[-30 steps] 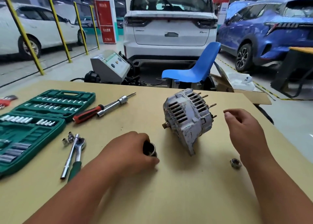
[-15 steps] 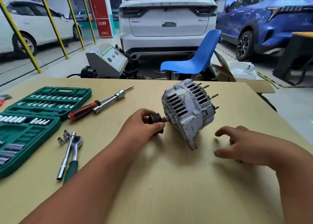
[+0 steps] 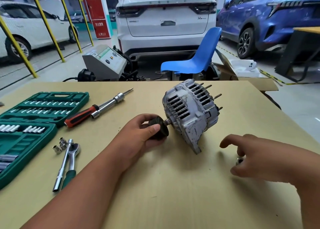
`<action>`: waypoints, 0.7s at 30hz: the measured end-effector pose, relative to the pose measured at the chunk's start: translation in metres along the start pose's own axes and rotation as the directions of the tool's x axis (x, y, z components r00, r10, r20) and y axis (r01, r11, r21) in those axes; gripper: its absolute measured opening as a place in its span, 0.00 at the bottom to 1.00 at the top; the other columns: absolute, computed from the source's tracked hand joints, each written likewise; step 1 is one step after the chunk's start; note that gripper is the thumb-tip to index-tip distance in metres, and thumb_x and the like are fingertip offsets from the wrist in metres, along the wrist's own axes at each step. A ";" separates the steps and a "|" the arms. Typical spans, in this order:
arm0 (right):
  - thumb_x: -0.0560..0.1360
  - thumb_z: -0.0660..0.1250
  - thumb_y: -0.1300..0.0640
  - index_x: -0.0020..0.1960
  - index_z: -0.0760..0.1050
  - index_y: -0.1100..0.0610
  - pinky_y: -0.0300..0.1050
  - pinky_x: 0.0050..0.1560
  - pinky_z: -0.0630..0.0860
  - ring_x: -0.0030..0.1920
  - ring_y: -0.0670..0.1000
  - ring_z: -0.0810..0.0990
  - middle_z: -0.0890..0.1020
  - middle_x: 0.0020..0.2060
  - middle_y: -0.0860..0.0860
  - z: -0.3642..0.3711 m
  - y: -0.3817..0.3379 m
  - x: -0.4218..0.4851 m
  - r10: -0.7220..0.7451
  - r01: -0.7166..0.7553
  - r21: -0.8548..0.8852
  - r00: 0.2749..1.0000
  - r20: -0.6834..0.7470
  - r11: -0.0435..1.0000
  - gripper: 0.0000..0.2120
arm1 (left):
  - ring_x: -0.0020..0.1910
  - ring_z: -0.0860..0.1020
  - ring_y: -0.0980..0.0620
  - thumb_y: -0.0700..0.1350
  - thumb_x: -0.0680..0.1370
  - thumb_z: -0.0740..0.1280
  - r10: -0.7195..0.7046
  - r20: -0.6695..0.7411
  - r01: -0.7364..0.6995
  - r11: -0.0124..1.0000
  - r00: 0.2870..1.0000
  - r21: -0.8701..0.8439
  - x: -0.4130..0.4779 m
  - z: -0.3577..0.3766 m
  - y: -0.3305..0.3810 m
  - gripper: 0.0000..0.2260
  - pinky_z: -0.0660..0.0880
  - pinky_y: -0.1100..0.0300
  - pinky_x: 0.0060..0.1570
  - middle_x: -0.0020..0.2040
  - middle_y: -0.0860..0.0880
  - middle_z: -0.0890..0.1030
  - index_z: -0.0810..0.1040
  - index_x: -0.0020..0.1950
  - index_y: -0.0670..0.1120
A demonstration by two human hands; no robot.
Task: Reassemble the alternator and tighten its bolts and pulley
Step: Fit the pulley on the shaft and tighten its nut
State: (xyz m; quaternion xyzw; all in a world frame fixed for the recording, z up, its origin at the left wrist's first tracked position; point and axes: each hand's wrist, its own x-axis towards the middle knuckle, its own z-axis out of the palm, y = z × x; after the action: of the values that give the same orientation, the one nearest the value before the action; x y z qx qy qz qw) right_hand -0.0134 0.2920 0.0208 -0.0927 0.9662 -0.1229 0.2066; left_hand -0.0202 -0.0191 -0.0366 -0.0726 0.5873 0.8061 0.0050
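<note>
The grey alternator (image 3: 190, 114) stands on the table (image 3: 173, 185), its shaft pointing left and several long bolts sticking out of its right end. My left hand (image 3: 138, 135) grips the black ribbed pulley (image 3: 159, 126) at the tip of that shaft. To the right of the alternator, my right hand (image 3: 256, 157) hovers low over the table with fingers spread and loosely bent. A small silver nut (image 3: 239, 160) lies on the table right under its fingers, partly hidden.
A green socket case (image 3: 26, 125) lies open at the left. Near it are a red-handled screwdriver (image 3: 81, 115), an extension bar (image 3: 110, 102), a ratchet (image 3: 71, 161) and three loose sockets (image 3: 59, 145). Beyond the table stand a blue chair (image 3: 195, 59) and parked cars.
My left hand carried the pulley up from the table to the alternator's shaft. My right hand dropped from beside the alternator down to the nut.
</note>
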 end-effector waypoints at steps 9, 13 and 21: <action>0.77 0.63 0.54 0.52 0.71 0.34 0.34 0.36 0.70 0.44 0.39 0.78 0.74 0.51 0.37 0.013 -0.011 0.014 -0.109 0.106 -0.116 0.994 -0.017 0.988 0.14 | 0.55 0.86 0.34 0.38 0.78 0.75 0.089 -0.016 -0.086 0.989 0.996 0.117 0.000 0.002 -0.001 0.09 0.83 0.40 0.55 0.55 0.34 0.86 0.84 0.58 0.44; 0.78 0.63 0.54 0.48 0.71 0.35 0.35 0.37 0.73 0.44 0.40 0.78 0.73 0.51 0.38 0.015 -0.011 0.017 -0.136 0.128 -0.134 0.989 -0.053 0.983 0.12 | 0.50 0.88 0.41 0.41 0.79 0.76 0.145 -0.058 -0.128 0.965 0.988 0.227 -0.005 0.014 0.001 0.10 0.86 0.48 0.48 0.50 0.40 0.88 0.82 0.59 0.46; 0.77 0.71 0.57 0.44 0.78 0.38 0.45 0.37 0.77 0.31 0.47 0.85 0.82 0.40 0.38 0.000 -0.009 0.013 -0.157 0.230 0.304 0.956 -0.247 0.925 0.13 | 0.40 0.87 0.41 0.46 0.81 0.74 0.226 -0.107 -0.173 0.913 0.968 0.369 -0.011 0.039 0.001 0.11 0.86 0.49 0.42 0.49 0.45 0.87 0.77 0.62 0.52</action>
State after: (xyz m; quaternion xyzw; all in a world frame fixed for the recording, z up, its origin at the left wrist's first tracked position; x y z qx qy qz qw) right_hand -0.0237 0.2806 0.0180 -0.1381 0.9348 -0.3119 0.0986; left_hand -0.0134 0.0180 -0.0223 -0.0695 0.7267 0.6749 -0.1077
